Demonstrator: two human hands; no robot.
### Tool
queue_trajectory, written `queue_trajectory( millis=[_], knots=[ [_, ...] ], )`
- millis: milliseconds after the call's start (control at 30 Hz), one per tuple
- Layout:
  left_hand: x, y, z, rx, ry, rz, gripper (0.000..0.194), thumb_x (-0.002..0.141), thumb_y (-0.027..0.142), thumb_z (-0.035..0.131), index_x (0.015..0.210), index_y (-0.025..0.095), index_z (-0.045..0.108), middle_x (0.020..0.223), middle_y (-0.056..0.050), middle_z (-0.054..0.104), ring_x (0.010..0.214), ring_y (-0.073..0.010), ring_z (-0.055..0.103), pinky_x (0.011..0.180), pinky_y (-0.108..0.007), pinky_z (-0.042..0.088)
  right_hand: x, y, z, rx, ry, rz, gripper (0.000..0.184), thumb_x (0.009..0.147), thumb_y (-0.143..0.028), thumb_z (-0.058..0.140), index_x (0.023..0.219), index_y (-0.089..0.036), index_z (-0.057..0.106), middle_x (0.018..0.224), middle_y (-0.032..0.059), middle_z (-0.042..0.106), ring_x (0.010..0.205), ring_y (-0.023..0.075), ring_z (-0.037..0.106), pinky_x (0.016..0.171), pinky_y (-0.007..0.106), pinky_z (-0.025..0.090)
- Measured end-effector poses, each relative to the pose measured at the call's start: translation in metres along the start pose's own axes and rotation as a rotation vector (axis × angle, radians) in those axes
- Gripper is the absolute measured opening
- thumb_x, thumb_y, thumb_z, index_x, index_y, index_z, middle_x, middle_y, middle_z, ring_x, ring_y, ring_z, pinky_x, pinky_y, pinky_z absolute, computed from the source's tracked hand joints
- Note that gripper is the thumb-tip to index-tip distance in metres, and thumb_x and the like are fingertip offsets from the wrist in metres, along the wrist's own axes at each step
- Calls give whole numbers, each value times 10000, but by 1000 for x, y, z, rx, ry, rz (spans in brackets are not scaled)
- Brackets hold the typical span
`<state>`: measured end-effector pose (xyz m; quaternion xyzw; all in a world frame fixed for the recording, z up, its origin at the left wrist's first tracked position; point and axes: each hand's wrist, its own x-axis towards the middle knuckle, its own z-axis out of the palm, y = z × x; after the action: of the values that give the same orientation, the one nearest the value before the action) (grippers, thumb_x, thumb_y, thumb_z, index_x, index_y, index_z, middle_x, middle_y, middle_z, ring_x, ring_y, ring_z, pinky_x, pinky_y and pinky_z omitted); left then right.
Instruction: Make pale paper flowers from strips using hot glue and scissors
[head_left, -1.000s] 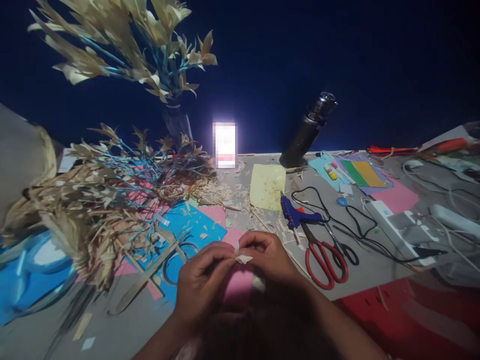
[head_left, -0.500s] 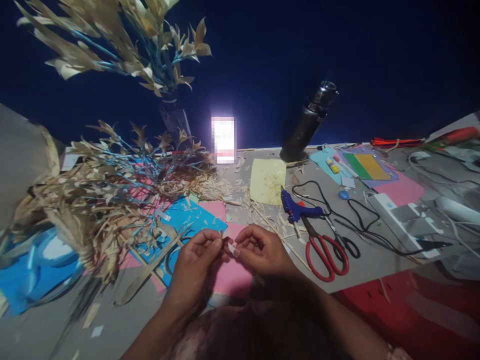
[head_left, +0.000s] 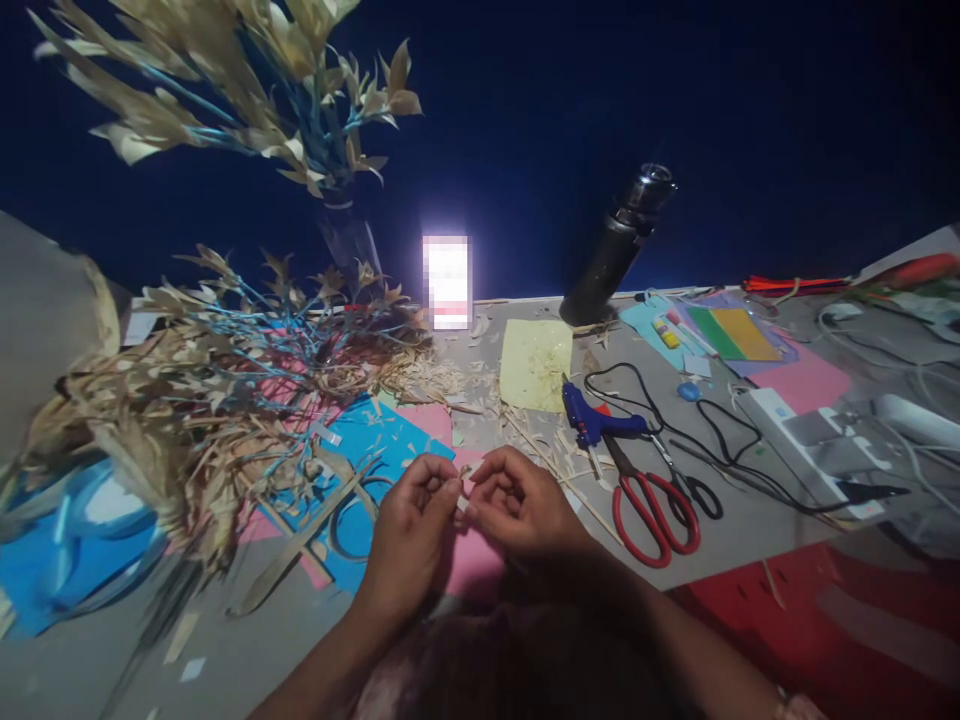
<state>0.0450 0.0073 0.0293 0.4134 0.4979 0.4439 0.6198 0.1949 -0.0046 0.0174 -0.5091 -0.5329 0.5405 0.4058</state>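
Close together over a pink sheet [head_left: 480, 565], both my hands are closed in a pinch. My left hand [head_left: 416, 520] holds a thin brownish bit [head_left: 466, 471] that pokes up past its thumb and index finger. My right hand [head_left: 521, 505] grips a small pale leaf-like piece [head_left: 463, 503] between thumb and fingertips, touching the left fingertips. Most of both small pieces is hidden by the fingers. Right of my hands lie red-handled scissors [head_left: 656, 520] and a blue glue gun [head_left: 600, 418].
Dried leaves on blue stems [head_left: 270, 310] are heaped at left, below a tall leafy arrangement [head_left: 322, 100]. A yellow sheet [head_left: 532, 350] carries scraps. Behind stands a dark flask [head_left: 611, 260]. Cables run around a white power strip [head_left: 795, 440] at right.
My left hand has shifted slightly right, closing the gap to my right hand. The pale piece now sits more hidden between the fingertips.
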Motion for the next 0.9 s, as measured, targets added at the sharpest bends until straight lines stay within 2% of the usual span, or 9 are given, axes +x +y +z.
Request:
queue_trajectory(
  millis=[100, 167, 267, 333, 467, 567, 667, 800, 900],
  knots=[
    [6, -5, -2, -91, 11, -44, 324, 797, 443, 795, 857, 193, 598, 635, 33, 594, 546, -122, 541, 541, -210, 454, 0, -3, -8, -28, -30, -35, 253, 781, -146, 645, 1025, -201, 607, 711, -50, 638, 523, 81, 478, 498, 190, 354],
    [13, -4, -4, -147, 50, -71, 349, 785, 445, 814, 881, 201, 583, 626, 35, 610, 518, -114, 530, 515, -196, 437, 2, -4, -26, -192, -8, -90, 205, 818, -144, 630, 1015, -200, 631, 715, -40, 648, 543, 97, 508, 521, 205, 379],
    [25, 5, -7, -146, 125, -66, 381, 754, 442, 841, 902, 211, 577, 621, 39, 618, 496, -111, 521, 474, -182, 417, 7, -1, -75, -631, 207, -238, 130, 896, -150, 573, 970, -196, 670, 807, 25, 696, 687, 168, 609, 656, 280, 470],
    [36, 15, -6, -101, 160, -16, 397, 725, 446, 856, 894, 202, 592, 614, 39, 612, 509, -115, 533, 480, -185, 439, 11, 5, -112, -957, 366, -295, 274, 865, -72, 537, 1075, -176, 679, 1058, 112, 721, 949, 254, 637, 849, 371, 494],
    [61, 31, 1, -58, 167, 62, 421, 658, 431, 881, 854, 180, 606, 587, 33, 608, 511, -119, 544, 490, -193, 469, 17, 22, -160, -1365, 282, -132, 531, 776, 21, 529, 1266, -142, 651, 1315, 169, 635, 1156, 331, 542, 966, 428, 438],
    [77, 35, 10, -83, 140, 51, 427, 636, 416, 877, 850, 175, 598, 578, 27, 616, 493, -121, 543, 477, -198, 469, 20, 30, -168, -1414, 178, -65, 472, 814, -27, 539, 1237, -182, 676, 1343, 149, 615, 1162, 331, 527, 930, 421, 426],
    [89, 37, 18, -111, 108, 21, 429, 621, 403, 872, 842, 174, 585, 566, 32, 604, 471, -114, 527, 431, -173, 412, 21, 31, -170, -1380, 206, -78, 429, 775, -41, 553, 1154, -186, 693, 1343, 148, 607, 1178, 333, 514, 931, 428, 420],
    [97, 43, 27, -141, 86, 8, 421, 615, 382, 866, 836, 174, 574, 569, 38, 599, 480, -110, 543, 444, -161, 404, 15, 28, -183, -1175, 353, -258, 448, 723, -47, 533, 1129, -182, 665, 1290, 145, 641, 1181, 329, 545, 990, 484, 433],
    [100, 46, 30, -136, 80, 40, 383, 644, 381, 845, 831, 167, 588, 573, 26, 608, 483, -108, 544, 462, -168, 413, 5, 25, -187, -921, 463, -431, 424, 816, -141, 541, 1227, -210, 618, 1264, 134, 657, 1184, 319, 592, 1009, 488, 476]
  ],
)
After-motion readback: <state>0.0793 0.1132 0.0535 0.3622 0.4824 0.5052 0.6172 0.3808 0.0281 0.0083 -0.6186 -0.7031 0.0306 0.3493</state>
